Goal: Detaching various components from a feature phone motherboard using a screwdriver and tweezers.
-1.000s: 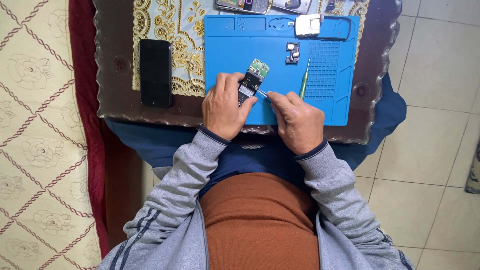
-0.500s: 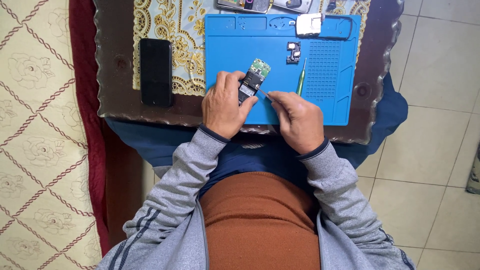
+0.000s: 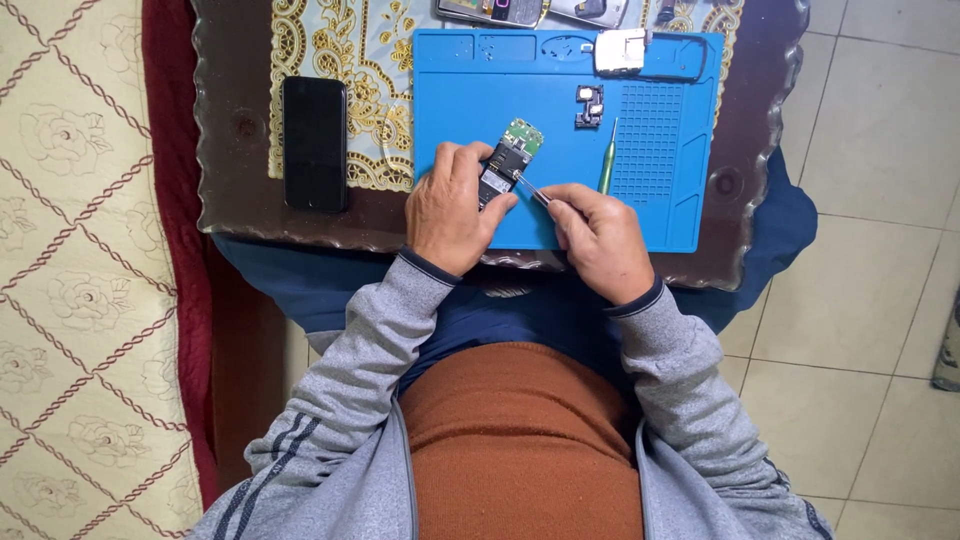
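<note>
My left hand (image 3: 452, 210) grips a small green and black circuit board (image 3: 508, 158) and holds it over the blue work mat (image 3: 560, 90). My right hand (image 3: 598, 238) pinches metal tweezers (image 3: 530, 187) whose tip touches the middle of the board. Both hands are close together at the mat's near edge. A green-handled tool (image 3: 607, 160) lies on the mat just right of the hands, and a small dark part (image 3: 588, 105) sits beyond it.
A black phone (image 3: 314, 143) lies face up on the glass table (image 3: 235, 120) to the left. A white part (image 3: 620, 50) rests at the mat's far edge, with other devices (image 3: 500, 10) behind it. A patterned bedcover (image 3: 80, 250) is on the left, tiled floor (image 3: 880, 200) on the right.
Barely anything has moved. The tweezers' tip shifted slightly on the board while my left hand kept its grip in the same place.
</note>
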